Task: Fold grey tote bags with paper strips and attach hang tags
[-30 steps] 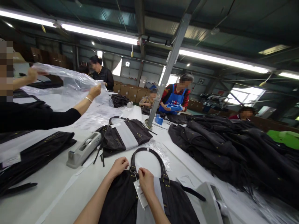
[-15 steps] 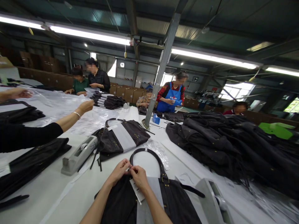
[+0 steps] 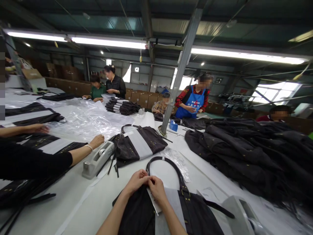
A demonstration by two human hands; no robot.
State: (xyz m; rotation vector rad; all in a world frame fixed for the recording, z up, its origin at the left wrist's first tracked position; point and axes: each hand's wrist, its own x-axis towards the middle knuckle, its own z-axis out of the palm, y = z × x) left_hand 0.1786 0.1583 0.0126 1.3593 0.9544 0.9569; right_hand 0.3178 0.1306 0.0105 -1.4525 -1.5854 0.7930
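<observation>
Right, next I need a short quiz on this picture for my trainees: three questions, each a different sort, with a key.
1. True or false: the person's left hand and right hand come together near the left end of the handle on the near bag.
2. What colour is the apron just right of the post? A) red B) blue C) green
3. Fill the gap: the large heap of dark goods lies on the ____ side of the picture.

Key: 1. True. 2. B. 3. Right.
</observation>
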